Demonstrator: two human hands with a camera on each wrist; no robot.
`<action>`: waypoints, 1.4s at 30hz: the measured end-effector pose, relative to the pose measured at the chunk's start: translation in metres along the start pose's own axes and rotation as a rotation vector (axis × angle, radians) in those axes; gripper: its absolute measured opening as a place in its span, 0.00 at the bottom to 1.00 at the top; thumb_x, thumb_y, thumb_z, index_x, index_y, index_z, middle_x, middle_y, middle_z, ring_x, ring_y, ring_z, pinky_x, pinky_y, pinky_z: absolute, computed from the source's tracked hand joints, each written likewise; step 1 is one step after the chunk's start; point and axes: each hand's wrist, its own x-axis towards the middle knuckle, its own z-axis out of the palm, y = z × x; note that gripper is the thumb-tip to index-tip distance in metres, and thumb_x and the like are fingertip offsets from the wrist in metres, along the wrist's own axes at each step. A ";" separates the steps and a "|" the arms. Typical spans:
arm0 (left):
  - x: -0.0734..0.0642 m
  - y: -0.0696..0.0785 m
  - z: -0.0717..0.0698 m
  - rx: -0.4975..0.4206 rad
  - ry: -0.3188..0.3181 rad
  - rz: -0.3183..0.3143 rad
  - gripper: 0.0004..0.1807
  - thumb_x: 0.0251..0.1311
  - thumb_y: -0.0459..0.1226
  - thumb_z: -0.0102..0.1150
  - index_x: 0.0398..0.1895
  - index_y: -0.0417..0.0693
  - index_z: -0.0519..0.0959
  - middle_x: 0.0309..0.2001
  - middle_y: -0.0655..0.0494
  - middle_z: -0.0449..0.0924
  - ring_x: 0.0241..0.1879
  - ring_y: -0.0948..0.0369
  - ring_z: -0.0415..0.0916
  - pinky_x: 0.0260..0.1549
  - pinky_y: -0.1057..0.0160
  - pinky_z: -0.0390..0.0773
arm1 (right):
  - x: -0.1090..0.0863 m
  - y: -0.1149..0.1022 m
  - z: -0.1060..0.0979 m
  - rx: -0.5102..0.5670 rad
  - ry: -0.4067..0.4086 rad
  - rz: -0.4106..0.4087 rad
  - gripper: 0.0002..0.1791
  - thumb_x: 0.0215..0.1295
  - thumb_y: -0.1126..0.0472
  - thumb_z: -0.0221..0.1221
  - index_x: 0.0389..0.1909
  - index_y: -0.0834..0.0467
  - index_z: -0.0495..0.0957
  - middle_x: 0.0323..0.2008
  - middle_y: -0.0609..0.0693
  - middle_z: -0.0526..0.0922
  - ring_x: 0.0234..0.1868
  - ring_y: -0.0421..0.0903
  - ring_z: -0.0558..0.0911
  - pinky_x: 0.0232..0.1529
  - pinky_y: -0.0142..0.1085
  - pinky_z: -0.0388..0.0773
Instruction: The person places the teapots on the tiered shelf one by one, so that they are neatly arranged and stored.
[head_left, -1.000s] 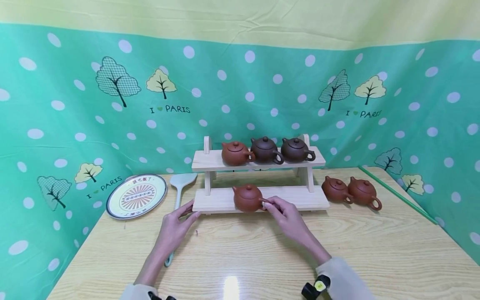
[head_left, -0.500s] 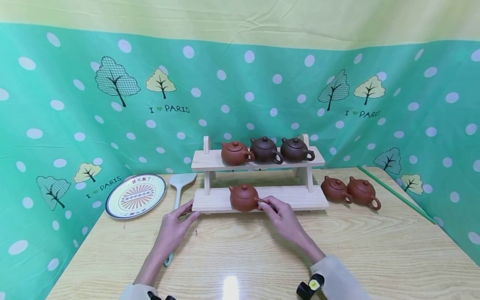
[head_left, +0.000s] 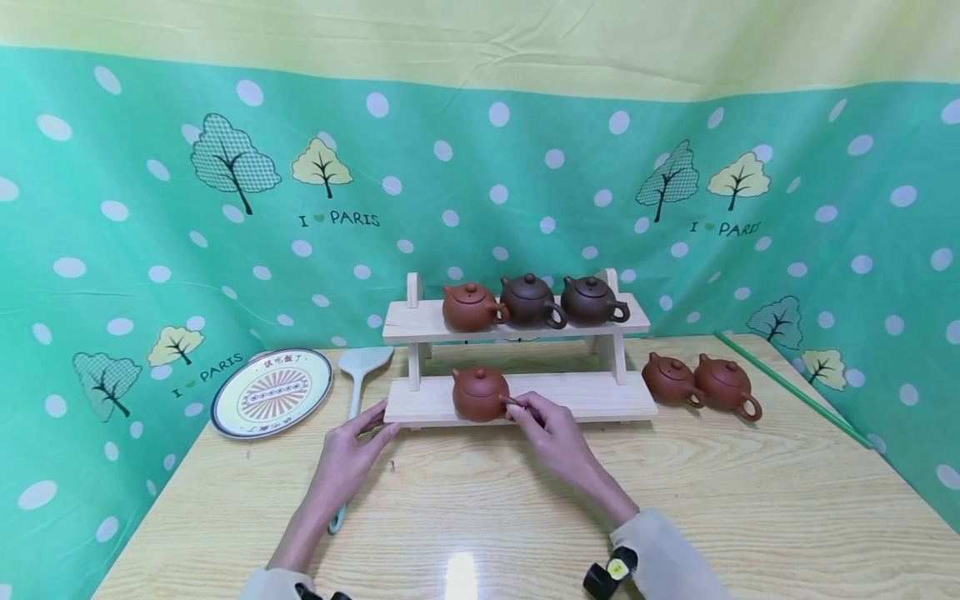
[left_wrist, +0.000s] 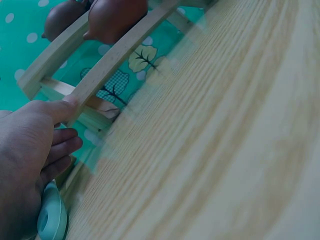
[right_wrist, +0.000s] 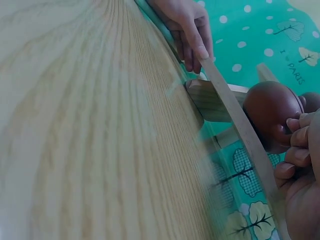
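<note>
Head view first: what's that right hand [head_left: 552,433] got?

It's pinching the handle of a red-brown teapot [head_left: 480,393]. The pot is upright at the lower shelf [head_left: 592,395], left of the middle, near the front.

And the left hand [head_left: 352,450]?

That one holds the shelf's left corner, thumb in front.

How would you do it well?

I'd hold the shelf steady, keep the pot flat and low, and get its whole bottom on the wood. Then I'd let go softly; tipping might spill the lid.

What's it made of?

Looks like clay: smooth, dull, round, with a ball-shaped knob and pointy spout. The shelf is pale, flat wood, and the surface [head_left: 480,500] has wavy wood lines.
</note>
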 end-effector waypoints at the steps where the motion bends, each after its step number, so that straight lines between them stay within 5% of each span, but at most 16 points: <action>1: 0.000 0.000 0.000 0.001 -0.001 -0.004 0.30 0.67 0.44 0.70 0.68 0.39 0.77 0.55 0.43 0.85 0.58 0.47 0.81 0.62 0.45 0.76 | 0.000 0.000 0.001 0.003 0.000 0.003 0.06 0.77 0.64 0.59 0.41 0.58 0.84 0.27 0.58 0.80 0.24 0.37 0.68 0.24 0.28 0.63; 8: 0.000 0.001 0.000 0.013 -0.011 -0.031 0.31 0.68 0.46 0.69 0.69 0.40 0.76 0.57 0.42 0.84 0.59 0.45 0.80 0.63 0.43 0.75 | -0.001 -0.001 0.003 0.024 -0.011 0.023 0.06 0.77 0.64 0.59 0.42 0.59 0.85 0.27 0.58 0.81 0.24 0.38 0.68 0.25 0.28 0.63; 17: 0.000 0.001 0.001 0.015 -0.008 -0.027 0.31 0.68 0.45 0.69 0.69 0.39 0.76 0.56 0.42 0.84 0.58 0.46 0.80 0.61 0.46 0.77 | -0.001 0.000 0.003 0.047 -0.026 0.010 0.07 0.77 0.63 0.59 0.42 0.61 0.84 0.21 0.43 0.71 0.22 0.37 0.66 0.23 0.28 0.59; 25: 0.000 0.001 0.001 0.010 -0.007 -0.028 0.31 0.67 0.45 0.70 0.68 0.40 0.76 0.56 0.43 0.85 0.58 0.47 0.81 0.60 0.47 0.78 | -0.003 0.000 -0.002 0.029 -0.040 0.041 0.09 0.80 0.61 0.56 0.45 0.60 0.83 0.22 0.48 0.75 0.22 0.37 0.65 0.24 0.29 0.61; 42: 0.000 -0.001 0.001 0.002 -0.001 -0.009 0.31 0.67 0.45 0.70 0.68 0.38 0.76 0.55 0.43 0.85 0.58 0.47 0.81 0.60 0.47 0.78 | -0.012 0.009 -0.033 -0.030 -0.002 0.068 0.11 0.82 0.56 0.54 0.48 0.56 0.82 0.18 0.44 0.69 0.20 0.39 0.67 0.22 0.32 0.65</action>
